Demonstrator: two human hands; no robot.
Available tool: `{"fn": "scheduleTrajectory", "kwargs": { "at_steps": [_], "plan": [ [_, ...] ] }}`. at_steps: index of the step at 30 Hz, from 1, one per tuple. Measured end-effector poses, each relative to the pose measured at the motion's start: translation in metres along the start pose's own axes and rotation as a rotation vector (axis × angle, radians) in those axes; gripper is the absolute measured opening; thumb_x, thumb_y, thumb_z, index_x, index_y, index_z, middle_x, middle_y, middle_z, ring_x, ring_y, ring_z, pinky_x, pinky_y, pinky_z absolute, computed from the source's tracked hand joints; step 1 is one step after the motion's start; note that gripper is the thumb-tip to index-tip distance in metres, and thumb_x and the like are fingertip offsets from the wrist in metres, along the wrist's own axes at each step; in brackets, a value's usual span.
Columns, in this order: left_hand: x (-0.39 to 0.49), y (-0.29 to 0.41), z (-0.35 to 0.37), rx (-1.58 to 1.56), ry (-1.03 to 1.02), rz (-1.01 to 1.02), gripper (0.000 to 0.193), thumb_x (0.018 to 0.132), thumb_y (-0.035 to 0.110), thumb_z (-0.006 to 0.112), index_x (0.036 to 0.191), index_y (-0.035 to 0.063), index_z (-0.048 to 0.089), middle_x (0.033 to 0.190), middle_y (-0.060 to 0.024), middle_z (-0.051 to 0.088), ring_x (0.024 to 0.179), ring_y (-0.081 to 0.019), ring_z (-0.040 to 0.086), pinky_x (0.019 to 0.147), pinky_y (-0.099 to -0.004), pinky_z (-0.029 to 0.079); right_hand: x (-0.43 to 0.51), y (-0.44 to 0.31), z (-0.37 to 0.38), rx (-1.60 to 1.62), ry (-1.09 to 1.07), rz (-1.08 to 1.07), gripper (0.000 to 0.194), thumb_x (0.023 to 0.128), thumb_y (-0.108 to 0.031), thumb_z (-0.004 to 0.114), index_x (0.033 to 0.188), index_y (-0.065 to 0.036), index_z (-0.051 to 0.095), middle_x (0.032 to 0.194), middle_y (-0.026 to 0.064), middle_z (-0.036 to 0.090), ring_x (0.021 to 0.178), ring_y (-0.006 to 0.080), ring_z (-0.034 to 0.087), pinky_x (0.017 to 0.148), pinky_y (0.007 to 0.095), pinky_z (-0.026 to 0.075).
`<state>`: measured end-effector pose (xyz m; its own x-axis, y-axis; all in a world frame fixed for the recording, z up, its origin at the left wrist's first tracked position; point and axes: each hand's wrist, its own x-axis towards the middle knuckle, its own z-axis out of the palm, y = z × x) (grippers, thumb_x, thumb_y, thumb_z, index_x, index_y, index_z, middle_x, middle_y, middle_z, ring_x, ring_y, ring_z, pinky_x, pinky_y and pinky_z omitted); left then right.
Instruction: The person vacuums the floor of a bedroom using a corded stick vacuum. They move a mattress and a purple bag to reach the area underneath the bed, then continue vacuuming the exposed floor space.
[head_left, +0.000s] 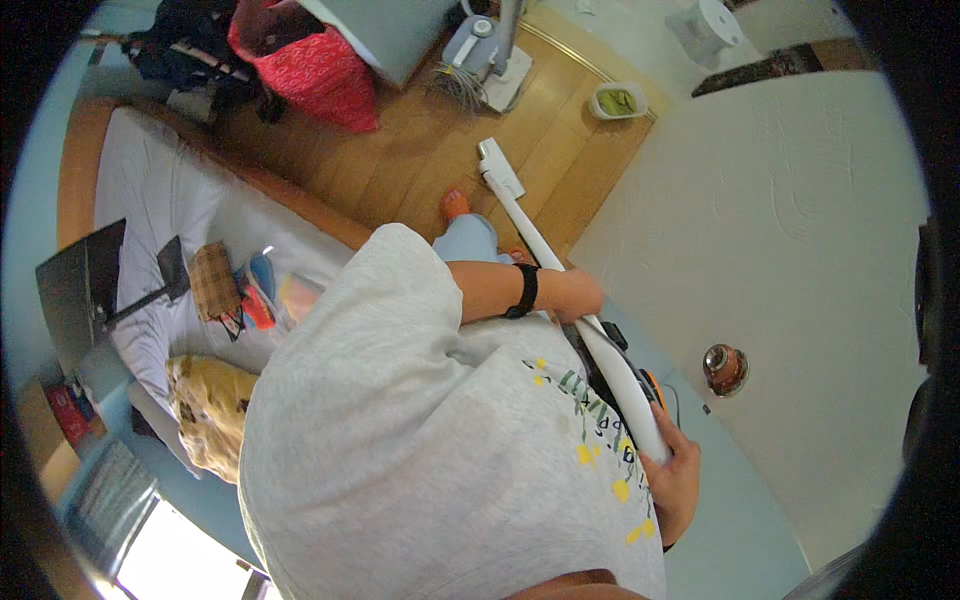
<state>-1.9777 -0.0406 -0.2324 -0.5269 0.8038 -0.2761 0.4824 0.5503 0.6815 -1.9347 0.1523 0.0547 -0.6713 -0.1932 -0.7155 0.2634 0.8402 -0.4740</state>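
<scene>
A white stick vacuum cleaner (609, 363) runs diagonally along the front of my light grey T-shirt, its black and orange body partly hidden behind the white casing. My left hand (576, 295), with a black watch band at the wrist, is wrapped around the tube. Lower down, my right hand (675, 466) grips the rear end of the casing; part of that grip is hidden. The white floor head (501, 168) rests on the wooden floor (405, 161) beyond my bare feet (454, 203).
A bed with a white sheet (217, 202) carries a black monitor (82, 292), a checked pouch (214, 281) and a yellow patterned cushion (210, 412). A red bag (315, 79), a grey appliance with cable (472, 52) and a plastic tub (618, 101) stand beyond. A white door (810, 225) has a brown knob (724, 370).
</scene>
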Motion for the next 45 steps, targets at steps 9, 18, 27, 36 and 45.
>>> {"fn": "scheduleTrajectory", "kwargs": {
  "at_steps": [9,18,27,36,45],
  "plan": [
    [-0.084,-0.016,-0.018,-0.093,0.267,-0.320,0.018,0.062,0.014,0.071,0.078,0.0069,0.069,0.081,-0.0134,0.066,0.079,-0.0340,0.065,0.064,-0.0464,0.053,0.032,-0.085,-0.009,-0.341,-0.174,-0.383,0.061,0.059,0.001,0.067,0.119,0.004,0.056,0.098,0.0229,0.066,0.091,0.0237,0.065,0.085,0.0309,0.046],
    [-0.175,-0.013,0.006,-0.211,0.656,-0.603,0.028,0.061,0.018,0.074,0.086,0.0075,0.066,0.080,-0.0127,0.066,0.079,-0.0336,0.064,0.065,-0.0454,0.051,0.029,-0.190,0.029,-0.710,-0.325,-0.677,0.062,0.057,-0.001,0.069,0.118,-0.001,0.059,0.091,0.0239,0.065,0.084,0.0327,0.065,0.078,0.0350,0.049],
    [-0.236,0.009,0.037,-0.320,0.878,-0.916,0.018,0.064,0.017,0.069,0.080,0.0091,0.066,0.083,-0.0109,0.066,0.079,-0.0318,0.065,0.067,-0.0434,0.053,0.020,-0.260,0.082,-0.930,-0.487,-1.108,0.057,0.059,-0.005,0.071,0.114,-0.002,0.060,0.097,0.0209,0.065,0.090,0.0353,0.064,0.080,0.0379,0.049],
    [-0.269,0.011,0.037,-0.474,1.179,-1.085,0.036,0.068,0.019,0.069,0.102,0.0100,0.062,0.092,-0.0131,0.066,0.084,-0.0337,0.064,0.072,-0.0434,0.052,0.060,-0.309,0.104,-1.210,-0.604,-1.136,0.059,0.068,-0.021,0.070,0.123,-0.011,0.055,0.080,0.0206,0.063,0.077,0.0374,0.062,0.070,0.0425,0.050],
    [-0.246,-0.013,-0.032,-0.379,1.219,-1.200,0.036,0.068,0.022,0.069,0.100,0.0096,0.060,0.096,-0.0132,0.064,0.087,-0.0324,0.064,0.073,-0.0421,0.052,0.114,-0.333,0.040,-1.249,-0.609,-1.343,0.057,0.070,-0.027,0.069,0.124,-0.014,0.056,0.073,0.0168,0.062,0.067,0.0351,0.062,0.061,0.0423,0.049]
  ]
}}
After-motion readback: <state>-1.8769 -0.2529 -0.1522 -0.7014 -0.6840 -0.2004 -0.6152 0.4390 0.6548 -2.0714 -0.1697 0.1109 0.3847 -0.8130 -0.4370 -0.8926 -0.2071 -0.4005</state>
